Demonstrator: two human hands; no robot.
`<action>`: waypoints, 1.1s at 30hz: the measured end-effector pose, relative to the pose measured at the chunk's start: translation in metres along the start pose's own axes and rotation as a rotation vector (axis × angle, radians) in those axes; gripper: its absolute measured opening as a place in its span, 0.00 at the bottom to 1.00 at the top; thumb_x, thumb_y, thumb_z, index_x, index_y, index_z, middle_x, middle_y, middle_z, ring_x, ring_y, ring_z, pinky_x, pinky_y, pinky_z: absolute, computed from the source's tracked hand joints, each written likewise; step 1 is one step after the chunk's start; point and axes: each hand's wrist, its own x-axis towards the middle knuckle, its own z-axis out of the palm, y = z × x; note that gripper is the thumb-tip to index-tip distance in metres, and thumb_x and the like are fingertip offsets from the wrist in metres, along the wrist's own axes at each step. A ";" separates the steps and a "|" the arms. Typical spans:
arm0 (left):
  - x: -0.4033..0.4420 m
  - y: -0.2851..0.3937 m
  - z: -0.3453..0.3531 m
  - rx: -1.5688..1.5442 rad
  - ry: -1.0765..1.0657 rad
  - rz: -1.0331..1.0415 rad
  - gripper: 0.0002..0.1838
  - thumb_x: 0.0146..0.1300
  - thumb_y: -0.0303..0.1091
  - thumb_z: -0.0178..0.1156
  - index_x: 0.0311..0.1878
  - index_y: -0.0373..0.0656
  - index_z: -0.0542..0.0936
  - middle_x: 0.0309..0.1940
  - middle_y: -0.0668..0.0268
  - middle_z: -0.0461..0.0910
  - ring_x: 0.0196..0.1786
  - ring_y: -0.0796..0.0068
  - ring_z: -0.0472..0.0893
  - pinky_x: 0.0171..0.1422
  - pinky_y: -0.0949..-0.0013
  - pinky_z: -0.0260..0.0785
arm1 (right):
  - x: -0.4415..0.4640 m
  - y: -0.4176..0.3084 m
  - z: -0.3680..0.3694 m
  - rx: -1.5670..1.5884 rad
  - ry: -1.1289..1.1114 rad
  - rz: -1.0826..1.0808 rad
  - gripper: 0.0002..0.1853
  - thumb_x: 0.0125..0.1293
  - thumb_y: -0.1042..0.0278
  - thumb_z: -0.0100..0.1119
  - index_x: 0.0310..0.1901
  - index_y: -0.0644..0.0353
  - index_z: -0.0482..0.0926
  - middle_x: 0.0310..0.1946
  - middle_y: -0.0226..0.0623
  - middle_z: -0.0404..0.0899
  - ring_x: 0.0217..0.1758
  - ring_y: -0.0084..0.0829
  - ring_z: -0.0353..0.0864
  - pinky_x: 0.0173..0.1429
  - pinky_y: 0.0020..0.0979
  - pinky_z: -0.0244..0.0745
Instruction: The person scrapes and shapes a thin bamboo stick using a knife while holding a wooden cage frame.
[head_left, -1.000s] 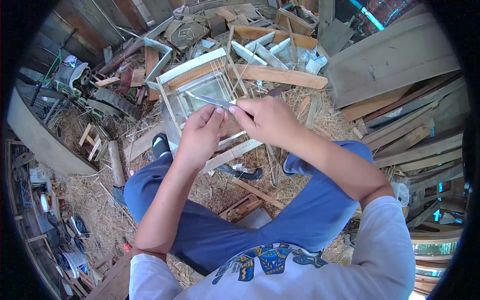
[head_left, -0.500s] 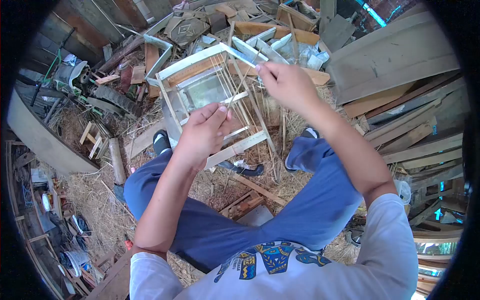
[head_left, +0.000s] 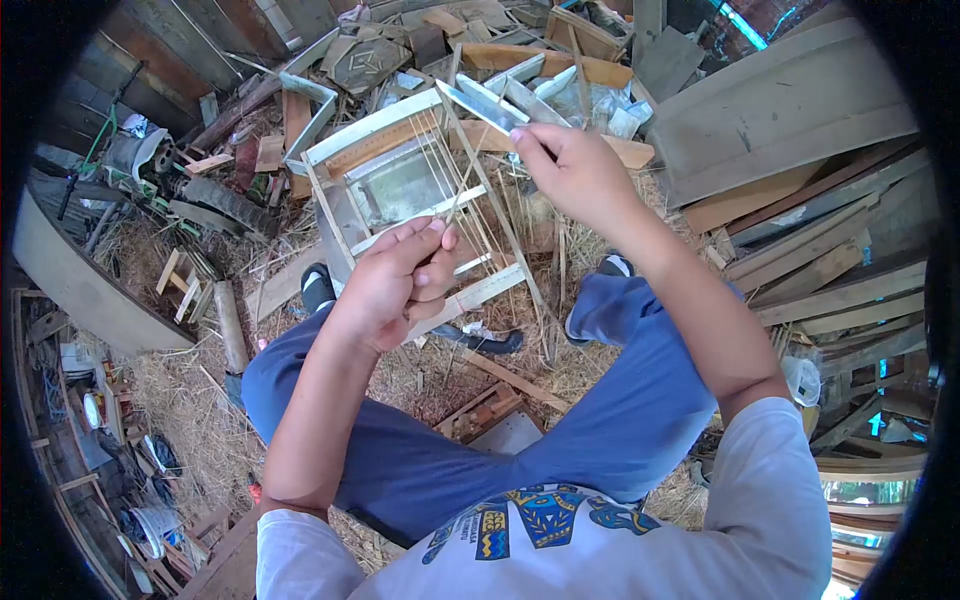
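Observation:
My right hand is closed around a knife, its blade pointing up and to the left. Lower and to the left, my left hand pinches a thin wooden stick between thumb and fingers. The knife's handle is hidden in my fist, and the blade is apart from my left hand. Beneath both hands stands a light wooden frame with several thin sticks lying across it.
Scrap wood and white painted pieces lie beyond the frame. A wide board leans at the right above stacked planks. A wheeled machine stands at the left. Straw covers the floor.
My right hand has moved up and to the right with the knife, away from my left hand. My left hand has dropped slightly and turned, still pinching the stick.

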 end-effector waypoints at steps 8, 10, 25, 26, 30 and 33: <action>-0.001 -0.001 0.009 0.051 0.080 0.035 0.11 0.87 0.41 0.48 0.46 0.49 0.75 0.20 0.81 0.60 0.18 0.89 0.53 0.18 0.77 0.41 | 0.007 0.002 -0.009 -0.008 -0.041 0.076 0.22 0.82 0.50 0.55 0.40 0.63 0.83 0.19 0.40 0.73 0.22 0.33 0.70 0.31 0.39 0.66; 0.000 -0.002 0.007 0.056 0.074 0.060 0.11 0.86 0.41 0.48 0.46 0.49 0.75 0.20 0.80 0.60 0.18 0.88 0.54 0.18 0.76 0.41 | 0.007 0.003 -0.009 -0.011 -0.040 0.083 0.22 0.82 0.50 0.55 0.40 0.63 0.83 0.19 0.40 0.73 0.22 0.33 0.70 0.30 0.39 0.66; -0.002 0.002 0.014 0.058 0.095 0.063 0.12 0.88 0.46 0.46 0.59 0.52 0.74 0.20 0.78 0.60 0.17 0.87 0.50 0.18 0.76 0.40 | -0.005 -0.011 0.002 -0.031 0.016 -0.125 0.19 0.83 0.50 0.52 0.47 0.55 0.87 0.30 0.48 0.85 0.35 0.54 0.85 0.39 0.51 0.77; -0.002 0.001 0.014 0.058 0.095 0.064 0.12 0.88 0.46 0.46 0.59 0.52 0.74 0.20 0.78 0.60 0.17 0.87 0.50 0.18 0.76 0.40 | -0.005 -0.011 0.000 -0.016 0.017 -0.132 0.19 0.84 0.50 0.51 0.49 0.54 0.86 0.30 0.49 0.84 0.35 0.55 0.85 0.39 0.52 0.77; -0.002 0.001 0.013 0.137 0.106 0.094 0.14 0.88 0.48 0.45 0.66 0.57 0.72 0.19 0.78 0.59 0.17 0.87 0.48 0.19 0.77 0.40 | -0.003 -0.001 0.005 0.074 0.002 -0.072 0.20 0.84 0.49 0.51 0.49 0.58 0.83 0.27 0.42 0.82 0.31 0.49 0.84 0.38 0.49 0.76; -0.004 0.001 0.011 0.156 0.055 0.065 0.13 0.89 0.48 0.44 0.66 0.58 0.72 0.18 0.78 0.59 0.17 0.87 0.48 0.19 0.77 0.40 | 0.008 0.008 0.020 0.438 0.073 -0.049 0.18 0.84 0.52 0.56 0.44 0.60 0.81 0.25 0.27 0.77 0.25 0.29 0.77 0.31 0.38 0.71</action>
